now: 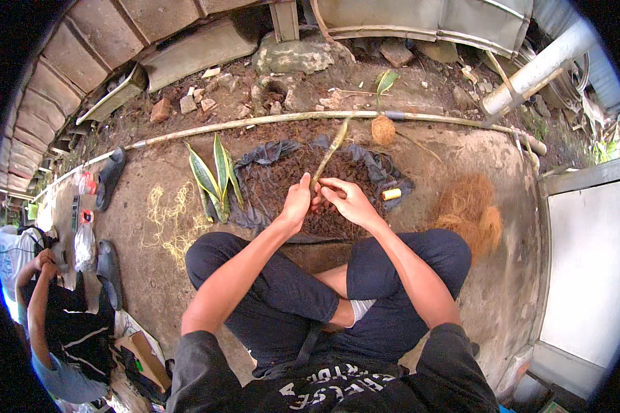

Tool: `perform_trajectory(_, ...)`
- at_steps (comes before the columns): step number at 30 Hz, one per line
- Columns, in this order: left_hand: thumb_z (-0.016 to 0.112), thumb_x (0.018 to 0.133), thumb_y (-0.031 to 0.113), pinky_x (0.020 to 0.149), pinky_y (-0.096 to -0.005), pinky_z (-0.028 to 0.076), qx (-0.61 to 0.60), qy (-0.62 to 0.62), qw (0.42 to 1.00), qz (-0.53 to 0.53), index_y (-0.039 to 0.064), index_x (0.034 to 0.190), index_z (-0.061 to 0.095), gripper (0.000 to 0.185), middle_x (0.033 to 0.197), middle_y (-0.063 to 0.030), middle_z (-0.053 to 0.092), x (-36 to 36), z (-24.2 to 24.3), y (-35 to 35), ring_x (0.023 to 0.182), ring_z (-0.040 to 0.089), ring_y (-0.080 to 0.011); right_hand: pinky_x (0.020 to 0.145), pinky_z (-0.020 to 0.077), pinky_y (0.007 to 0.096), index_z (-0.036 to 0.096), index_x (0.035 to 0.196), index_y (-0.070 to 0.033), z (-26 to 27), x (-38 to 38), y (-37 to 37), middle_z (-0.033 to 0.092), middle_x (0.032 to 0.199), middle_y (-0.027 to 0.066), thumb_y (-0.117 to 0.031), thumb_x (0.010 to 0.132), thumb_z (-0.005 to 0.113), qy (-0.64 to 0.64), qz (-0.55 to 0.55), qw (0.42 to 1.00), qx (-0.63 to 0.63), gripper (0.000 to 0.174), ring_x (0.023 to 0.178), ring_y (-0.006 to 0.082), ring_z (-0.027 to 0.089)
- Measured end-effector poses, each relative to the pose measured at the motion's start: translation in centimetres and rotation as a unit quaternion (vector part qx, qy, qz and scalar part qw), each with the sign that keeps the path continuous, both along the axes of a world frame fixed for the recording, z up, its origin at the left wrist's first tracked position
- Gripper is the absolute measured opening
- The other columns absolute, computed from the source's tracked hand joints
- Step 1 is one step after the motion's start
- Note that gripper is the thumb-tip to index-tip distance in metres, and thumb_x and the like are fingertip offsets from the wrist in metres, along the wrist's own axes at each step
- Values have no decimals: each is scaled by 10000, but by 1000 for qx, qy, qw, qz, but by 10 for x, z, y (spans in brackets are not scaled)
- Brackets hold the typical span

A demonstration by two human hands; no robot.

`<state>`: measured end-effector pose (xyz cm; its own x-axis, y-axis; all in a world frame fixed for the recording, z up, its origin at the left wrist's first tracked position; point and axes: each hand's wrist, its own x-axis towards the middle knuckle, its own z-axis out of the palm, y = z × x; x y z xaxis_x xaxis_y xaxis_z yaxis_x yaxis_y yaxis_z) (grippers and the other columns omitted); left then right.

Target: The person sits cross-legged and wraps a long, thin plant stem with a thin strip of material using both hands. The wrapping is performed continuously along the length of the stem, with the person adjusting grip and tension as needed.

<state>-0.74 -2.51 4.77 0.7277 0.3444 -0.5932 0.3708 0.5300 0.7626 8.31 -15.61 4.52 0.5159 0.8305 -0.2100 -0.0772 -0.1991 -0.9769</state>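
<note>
My left hand (295, 204) grips a snake plant leaf (332, 151) near its lower end, over a heap of dark soil (268, 180). The leaf stands tilted, its tip pointing away from me. Bent around the same lower end are the fingers of my right hand (354, 201); the base itself is hidden between both hands. Under the soil lies a crumpled black plastic sheet (276, 151). To the right on its edge rests a spool of yellow thread (391, 194). Several more snake plant leaves (220, 173) stand left of the soil.
A fiber-wrapped ball (383, 130) with a leaf sits beyond the sheet by a long pipe (212, 127). Loose coconut fiber (467, 211) lies right, tangled yellow thread (175, 222) left. Farther left are dark sandals (109, 273) and another person's clasped hands (45, 260).
</note>
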Motion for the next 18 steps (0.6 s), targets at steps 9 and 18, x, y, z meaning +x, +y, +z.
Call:
perform_trajectory(9,279,1041,351,531,-290,298,-40,-137,983,118,127,767,393,372,558,18,349,-1,16,-11,519,317,-120,832,503,295,612,1203,-10,13,3,-3,667,1081,73,-194,941,610,34,3,998,53,321,942,127,619)
perform_trajectory(18,276,1041,377,591,-289,323,-138,-134,974,119,152,784,415,369,573,30,353,-6,28,-11,556,334,-122,867,491,302,598,1218,3,16,4,-4,658,1110,81,-202,919,639,75,18,995,61,364,990,142,610)
